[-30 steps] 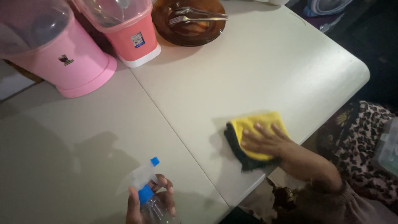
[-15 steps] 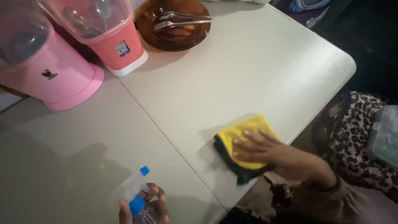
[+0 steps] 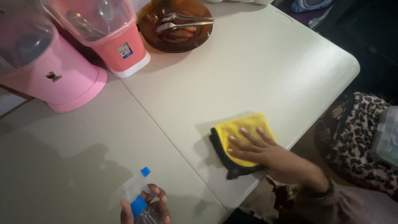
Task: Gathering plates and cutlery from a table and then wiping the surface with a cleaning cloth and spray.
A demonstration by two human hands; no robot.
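Observation:
My right hand (image 3: 256, 148) lies flat, fingers spread, on a folded yellow cloth (image 3: 239, 126) with a dark underside, pressing it to the white table (image 3: 232, 79) near its front edge. My left hand (image 3: 145, 209) grips a clear spray bottle (image 3: 134, 191) with a blue nozzle tip and blue collar, held low at the bottom of the view over the left table half. The bottle's body is mostly cut off by the frame edge.
A pink lidded container (image 3: 54, 70) and a smaller pink-and-white one (image 3: 116, 39) stand at the back left. A brown glass plate (image 3: 176, 27) with two forks (image 3: 184, 21) sits behind them. A seam runs across the table. Leopard-print fabric (image 3: 356, 137) lies at the right.
My right hand slid the yellow cloth leftward along the table's front edge. The spray bottle in my left hand sank lower in view, and the camera shifted slightly.

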